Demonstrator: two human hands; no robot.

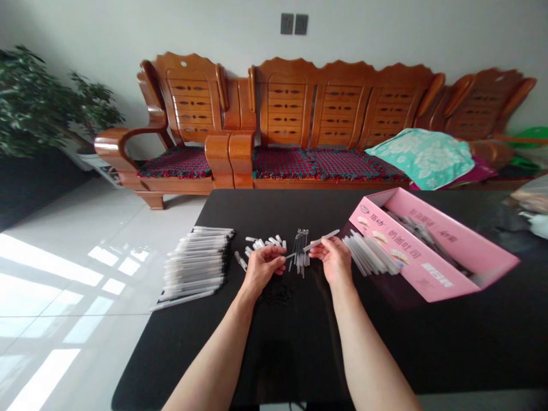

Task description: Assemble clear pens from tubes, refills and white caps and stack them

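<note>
My right hand (331, 257) pinches a translucent white pen barrel (327, 235), which slants up to the right. In my left hand (265, 265) a thin pen refill (290, 256) is pinched, pointing toward the barrel's near end; whether the two touch I cannot tell. Behind and between the hands lie dark pen refills (302, 242) in a small bundle. White pen caps (274, 242) are heaped beyond my left hand. Small black parts (276, 294) lie in a pile below it. More empty pen barrels (370, 254) are stacked right of my right hand.
Rows of pens (197, 265) with black ends lie at the black table's (299, 354) left edge. A pink box (428, 248) with dark-looking contents stands at the right. Behind the table is a wooden sofa (312, 114) with a turquoise cloth (426, 157).
</note>
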